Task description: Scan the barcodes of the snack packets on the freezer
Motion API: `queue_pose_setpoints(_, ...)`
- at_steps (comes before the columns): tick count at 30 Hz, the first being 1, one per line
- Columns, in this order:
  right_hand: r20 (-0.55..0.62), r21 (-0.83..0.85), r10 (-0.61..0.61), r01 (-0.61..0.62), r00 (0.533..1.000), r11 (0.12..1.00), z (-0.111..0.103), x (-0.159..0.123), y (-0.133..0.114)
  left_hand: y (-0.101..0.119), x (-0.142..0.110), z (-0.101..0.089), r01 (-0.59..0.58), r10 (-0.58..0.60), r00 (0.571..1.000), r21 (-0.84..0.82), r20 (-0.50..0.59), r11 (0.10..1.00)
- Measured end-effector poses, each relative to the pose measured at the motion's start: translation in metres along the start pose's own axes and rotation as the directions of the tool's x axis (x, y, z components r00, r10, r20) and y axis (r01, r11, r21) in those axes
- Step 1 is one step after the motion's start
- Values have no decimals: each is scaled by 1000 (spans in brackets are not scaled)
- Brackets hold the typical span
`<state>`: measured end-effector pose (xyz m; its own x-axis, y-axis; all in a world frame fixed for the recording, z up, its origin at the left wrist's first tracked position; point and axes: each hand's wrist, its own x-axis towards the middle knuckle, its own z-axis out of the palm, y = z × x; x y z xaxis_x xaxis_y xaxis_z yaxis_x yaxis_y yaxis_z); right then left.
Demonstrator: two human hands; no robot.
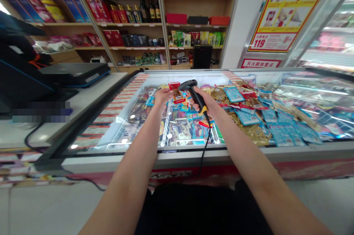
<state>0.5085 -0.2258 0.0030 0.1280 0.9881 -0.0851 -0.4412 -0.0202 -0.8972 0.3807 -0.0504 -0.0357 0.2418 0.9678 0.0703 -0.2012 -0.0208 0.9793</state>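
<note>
My right hand [206, 107] is wrapped round the handle of a black barcode scanner [190, 89] with a yellow base, its head pointing left. A black cable [205, 143] hangs from it over the freezer's front edge. My left hand [163, 95] pinches a small red-and-orange snack packet [175, 91] right in front of the scanner's head. Both hands hover above the glass lid of a chest freezer [193, 154].
Several blue and brown snack packets [265, 117] lie spread over the freezer's glass on the right. A checkout counter [91, 95] with a black terminal [74, 73] stands at the left. Shelves of boxed goods and bottles [132, 14] line the back wall. A glass-door fridge [332, 36] is at the far right.
</note>
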Motion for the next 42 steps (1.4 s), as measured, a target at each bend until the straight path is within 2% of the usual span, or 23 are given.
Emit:
queue_pose_setpoints(3,32,-44,7,-6,999,999,0,-1,3,2,2,-1,13,-13,1000,-39,2,999)
queue_pose_setpoints(11,52,-117,7,-1,999,993,-2,-1,4,1,5,-4,-44,44,999,-37,-24,998)
queue_pose_setpoints(24,36,-140,64,-58,997,988,-1,-4,1,-5,14,-6,-79,77,996,-64,-36,995)
queue_pose_setpoints(35,36,-153,66,-59,997,986,0,-5,0,-8,16,-8,-102,101,994,-42,-34,994)
queue_pose_setpoints(42,24,-120,37,-34,999,992,-2,-4,-1,0,7,-9,-44,43,999,-29,-20,999)
